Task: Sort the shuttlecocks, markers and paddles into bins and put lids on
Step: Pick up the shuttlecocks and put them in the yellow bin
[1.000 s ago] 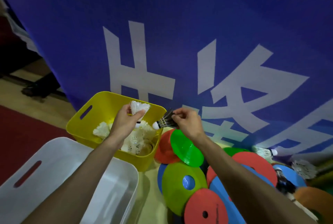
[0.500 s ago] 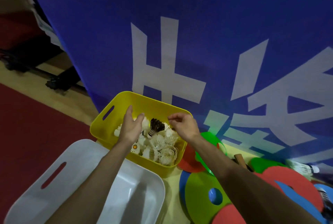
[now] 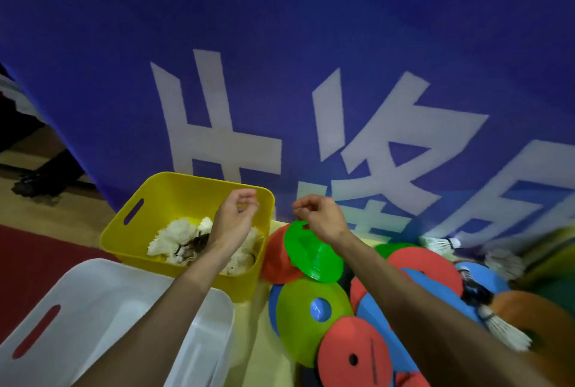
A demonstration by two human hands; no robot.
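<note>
Hovering over the yellow bin point(image 3: 174, 187), your left hand point(image 3: 235, 221) carries nothing; its fingers are loosely curled, with thumb and forefinger close but nothing between them.

- Right hand point(image 3: 320, 218): just right of the yellow bin, above the green marker point(image 3: 314, 256). Fingers loosely curled, tips drawn near the thumb, and no item is visible in them.
- Sorted shuttlecocks point(image 3: 174, 237): a white heap inside the yellow bin, with one dark one among them, partly hidden under your left wrist.
- White bin point(image 3: 93, 293): touching the yellow bin's near side. No contents are visible.
- Marker pile point(image 3: 351, 352): red, blue and green discs overlapping, directly right of the yellow bin and unsorted.
- Loose shuttlecock point(image 3: 438, 243): well right of the yellow bin, beyond the marker pile, at the foot of the blue banner point(image 3: 280, 44). It lies on its side with the long axis roughly level. Feathers point back toward the yellow bin, cork away.
- Second loose shuttlecock point(image 3: 504, 329): further right and nearer you, lying on the discs. Blur hides its cork end.

Judgement: your right hand is the nearer one to both strays. Its fingers would meet the banner-side one at the feather end first.
</note>
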